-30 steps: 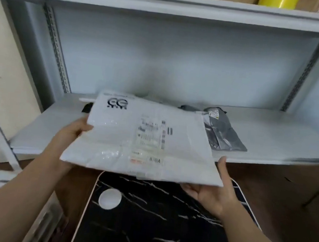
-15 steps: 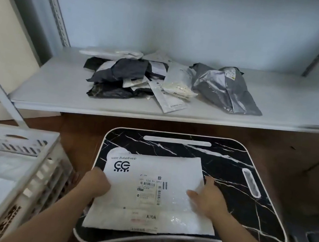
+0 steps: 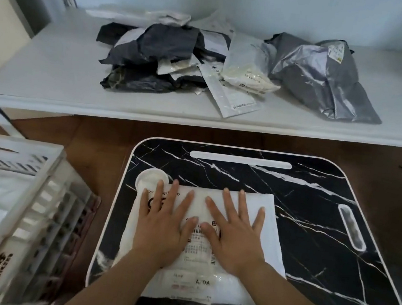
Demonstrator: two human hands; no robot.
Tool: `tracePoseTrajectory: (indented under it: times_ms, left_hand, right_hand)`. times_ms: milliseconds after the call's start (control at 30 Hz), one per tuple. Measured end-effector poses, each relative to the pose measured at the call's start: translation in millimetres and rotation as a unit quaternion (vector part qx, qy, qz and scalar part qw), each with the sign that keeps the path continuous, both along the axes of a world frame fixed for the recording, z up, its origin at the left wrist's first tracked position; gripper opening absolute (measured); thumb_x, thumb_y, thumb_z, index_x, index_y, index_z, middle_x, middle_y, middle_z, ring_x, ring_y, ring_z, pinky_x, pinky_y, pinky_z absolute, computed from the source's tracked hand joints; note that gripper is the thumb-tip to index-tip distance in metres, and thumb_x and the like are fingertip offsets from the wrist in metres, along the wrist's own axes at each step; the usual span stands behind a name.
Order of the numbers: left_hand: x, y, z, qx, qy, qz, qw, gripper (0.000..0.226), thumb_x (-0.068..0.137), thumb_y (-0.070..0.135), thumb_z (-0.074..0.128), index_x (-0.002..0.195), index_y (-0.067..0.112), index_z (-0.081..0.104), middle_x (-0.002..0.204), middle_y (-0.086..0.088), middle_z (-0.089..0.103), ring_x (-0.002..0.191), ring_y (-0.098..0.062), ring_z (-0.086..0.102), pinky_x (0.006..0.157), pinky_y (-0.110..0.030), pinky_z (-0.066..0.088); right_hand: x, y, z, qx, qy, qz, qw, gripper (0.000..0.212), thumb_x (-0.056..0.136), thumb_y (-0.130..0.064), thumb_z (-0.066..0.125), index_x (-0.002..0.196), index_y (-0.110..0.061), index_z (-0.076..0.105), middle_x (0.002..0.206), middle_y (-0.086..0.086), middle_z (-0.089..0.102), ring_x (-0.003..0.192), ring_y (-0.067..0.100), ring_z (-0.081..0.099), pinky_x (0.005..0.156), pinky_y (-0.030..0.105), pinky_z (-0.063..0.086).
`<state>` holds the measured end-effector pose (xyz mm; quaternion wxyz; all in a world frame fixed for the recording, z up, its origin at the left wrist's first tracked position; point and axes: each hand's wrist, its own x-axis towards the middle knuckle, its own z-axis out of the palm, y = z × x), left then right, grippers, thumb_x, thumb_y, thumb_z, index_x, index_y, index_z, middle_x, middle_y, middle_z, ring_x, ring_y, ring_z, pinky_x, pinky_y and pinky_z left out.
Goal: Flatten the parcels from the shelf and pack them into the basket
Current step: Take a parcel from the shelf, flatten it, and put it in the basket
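I am pressing left hand (image 3: pixel 163 226) and right hand (image 3: pixel 234 235), fingers spread, gripping nothing | flattening white parcel (image 3: pixel 251 209) on lap tray (image 3: pixel 312 229) before basket (image 3: pixel 46 184).

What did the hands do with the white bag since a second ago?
They carried the white parcel down from the shelf onto the black tray, let go of its edges, and now left hand and right hand press it flat. The shelf pile stayed put.

The white parcel (image 3: pixel 250 214) has been brought down onto the marble-patterned lap desk (image 3: pixel 313 217), and both hands, left hand (image 3: pixel 163 226) and right hand (image 3: pixel 233 235), are now spread flat upon it.
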<state>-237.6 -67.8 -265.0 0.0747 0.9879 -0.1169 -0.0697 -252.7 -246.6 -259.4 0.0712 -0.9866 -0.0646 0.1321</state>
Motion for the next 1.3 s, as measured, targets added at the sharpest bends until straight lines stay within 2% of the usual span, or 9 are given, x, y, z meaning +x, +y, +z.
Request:
tracePoseTrajectory:
  times_ms: [100,167,300,467,767,900,1000,1167,1300]
  left_hand:
    - [-6,0,-5,0.0,-0.027,0.006,1.0,0.066,0.092,0.065,-0.005,0.151,0.039,0.01,0.161,-0.001,0.001,0.147,-0.027,-0.011,0.116,-0.055,0.0]
    - [-7,0,-8,0.0,-0.038,0.007,0.999,0.062,0.096,0.061,0.006,0.151,0.036,0.018,0.161,-0.003,0.009,0.148,-0.029,-0.003,0.115,-0.057,0.005]
    - [-13,-1,-16,0.005,-0.06,-0.003,0.998,0.06,0.097,0.059,0.011,0.151,0.036,0.017,0.161,-0.005,0.009,0.148,-0.032,-0.001,0.114,-0.061,0.007]
    - [-13,-1,-22,0.016,-0.058,-0.009,0.998,0.062,0.096,0.059,0.018,0.151,0.033,0.019,0.161,-0.007,0.011,0.147,-0.035,0.002,0.112,-0.064,0.01]
    - [-11,-2,-30,0.017,-0.049,-0.008,0.999,0.063,0.095,0.06,0.017,0.152,0.034,0.014,0.161,-0.006,0.003,0.147,-0.035,-0.005,0.112,-0.064,0.007]
    - [-10,-2,-31,0.004,-0.045,-0.002,0.999,0.063,0.094,0.06,0.02,0.152,0.036,0.013,0.162,-0.005,0.002,0.147,-0.037,-0.005,0.112,-0.065,0.007]
    - [-10,-2,-31,0.005,-0.042,0.0,0.999,0.063,0.094,0.061,0.016,0.152,0.036,0.015,0.162,-0.005,0.003,0.147,-0.037,-0.003,0.111,-0.066,0.006]
    - [-9,-2,-31,0.016,-0.035,0.004,0.999,0.063,0.093,0.062,0.013,0.152,0.038,0.012,0.162,-0.003,0.002,0.147,-0.036,-0.004,0.11,-0.069,0.004]
    - [-9,-1,-29,0.025,-0.018,0.008,0.999,0.065,0.091,0.066,0.0,0.151,0.041,0.003,0.161,-0.001,-0.006,0.147,-0.034,-0.011,0.11,-0.069,0.0]
  right_hand:
    - [-5,-1,-2,0.001,-0.027,0.01,1.0,0.07,0.079,-0.076,-0.019,0.145,-0.052,-0.014,0.154,-0.01,-0.033,0.138,0.023,-0.039,0.108,0.064,-0.019]
    - [-7,-1,-5,0.001,-0.038,0.009,0.999,0.07,0.08,-0.077,-0.018,0.145,-0.052,-0.013,0.155,-0.009,-0.032,0.139,0.024,-0.038,0.108,0.066,-0.018]
    - [-13,-1,-14,-0.002,-0.063,0.012,0.998,0.061,0.094,-0.071,0.007,0.15,-0.047,0.004,0.162,-0.001,-0.012,0.146,0.032,-0.019,0.106,0.072,-0.005]
    - [-12,0,-19,-0.029,-0.071,0.009,0.997,0.061,0.095,-0.07,0.012,0.15,-0.046,0.011,0.163,0.002,-0.004,0.147,0.035,-0.01,0.104,0.075,0.003]
    - [-10,0,-22,-0.041,-0.047,0.011,0.998,0.062,0.091,-0.073,0.001,0.149,-0.05,-0.004,0.16,0.0,-0.02,0.144,0.031,-0.026,0.104,0.075,-0.009]
    - [-9,0,-21,-0.034,-0.034,0.003,0.999,0.063,0.09,-0.074,0.0,0.148,-0.05,-0.004,0.16,-0.001,-0.019,0.144,0.03,-0.027,0.103,0.075,-0.008]
    - [-10,-1,-22,-0.028,-0.032,0.008,0.999,0.062,0.088,-0.075,-0.004,0.146,-0.053,-0.009,0.158,-0.003,-0.026,0.141,0.028,-0.033,0.103,0.075,-0.01]
    - [-9,0,-21,-0.026,-0.025,0.004,0.999,0.063,0.088,-0.076,-0.001,0.147,-0.053,-0.004,0.159,-0.004,-0.023,0.142,0.027,-0.03,0.102,0.076,-0.008]
    - [-6,-1,-15,-0.035,0.007,0.017,0.999,0.063,0.084,-0.077,-0.001,0.14,-0.055,-0.021,0.151,-0.006,-0.04,0.136,0.025,-0.042,0.103,0.075,-0.01]
